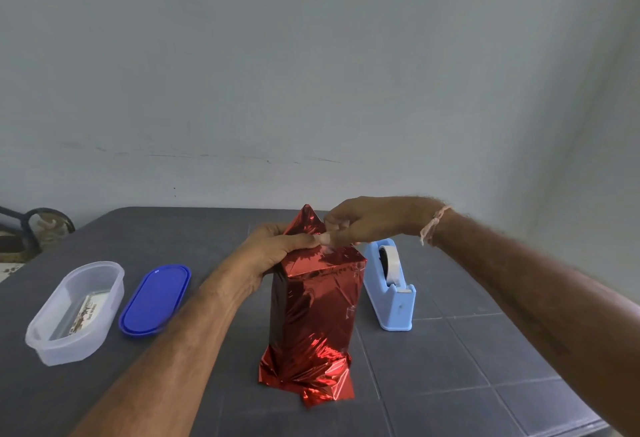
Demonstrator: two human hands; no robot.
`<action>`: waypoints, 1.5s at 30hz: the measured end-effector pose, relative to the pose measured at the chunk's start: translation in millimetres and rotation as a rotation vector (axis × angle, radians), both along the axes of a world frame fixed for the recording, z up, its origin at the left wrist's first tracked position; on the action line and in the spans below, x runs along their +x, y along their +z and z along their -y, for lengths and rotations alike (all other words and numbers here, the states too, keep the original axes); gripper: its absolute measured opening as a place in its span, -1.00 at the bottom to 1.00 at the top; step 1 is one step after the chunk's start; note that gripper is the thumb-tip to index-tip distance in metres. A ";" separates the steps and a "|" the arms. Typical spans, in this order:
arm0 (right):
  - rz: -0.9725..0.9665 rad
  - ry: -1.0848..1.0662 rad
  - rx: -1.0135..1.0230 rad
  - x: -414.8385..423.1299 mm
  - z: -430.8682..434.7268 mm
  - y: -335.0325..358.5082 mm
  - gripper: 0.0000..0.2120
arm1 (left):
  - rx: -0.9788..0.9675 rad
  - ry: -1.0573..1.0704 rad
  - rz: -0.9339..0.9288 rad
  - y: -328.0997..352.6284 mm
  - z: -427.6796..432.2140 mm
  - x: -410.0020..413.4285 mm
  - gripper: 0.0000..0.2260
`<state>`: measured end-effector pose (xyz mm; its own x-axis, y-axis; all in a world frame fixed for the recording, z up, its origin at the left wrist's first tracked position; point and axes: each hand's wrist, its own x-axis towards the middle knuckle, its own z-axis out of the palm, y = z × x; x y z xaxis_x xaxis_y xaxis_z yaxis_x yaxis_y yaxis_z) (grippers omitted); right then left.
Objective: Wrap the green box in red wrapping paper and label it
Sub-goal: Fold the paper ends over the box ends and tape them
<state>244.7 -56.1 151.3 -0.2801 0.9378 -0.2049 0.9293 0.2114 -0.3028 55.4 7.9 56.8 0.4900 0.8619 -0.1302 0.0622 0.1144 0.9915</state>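
My left grip is curling round the top of the tall box wrapped in shiny red foil paper, with the thumb pressing flat across the folded end. My right grip is reaching in from the other side, its fingertips pinching together at the edge of the pointed top flap, which is sticking up between my two hands. I cannot tell whether a bit of clear tape is sitting under those fingertips. A pale thread bracelet is hanging on my right wrist.

The box is standing upright in the middle of the dark grey worktop, its lower end flaring out in crumpled loose foil. A light blue tape dispenser is standing just beside it on my right. On my left a blue oval plastic lid is lying flat, and past it a clear oval plastic tub is holding printed label cards.
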 end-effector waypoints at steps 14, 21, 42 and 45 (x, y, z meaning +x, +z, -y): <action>0.198 -0.029 0.021 0.0 -5.6 -2.8 -0.72 | -0.001 -0.027 0.010 0.1 -0.7 0.6 -0.62; 0.352 -0.082 0.037 -3.8 -8.0 3.3 -0.57 | 0.012 -0.031 -0.005 0.9 0.2 0.6 -0.58; -0.399 -0.352 -0.117 37.7 12.7 -19.3 -0.78 | 0.012 0.002 0.023 3.7 8.2 0.6 -0.76; -0.413 -0.408 -0.067 26.6 13.9 -25.1 -0.57 | 0.009 0.004 0.022 4.5 9.3 0.6 -0.77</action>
<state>271.2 -70.0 126.2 0.0316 0.9755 -0.2178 0.7340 -0.1705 -0.6574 56.0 -1.3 61.3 0.4895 0.8648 -0.1118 0.0395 0.1061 0.9936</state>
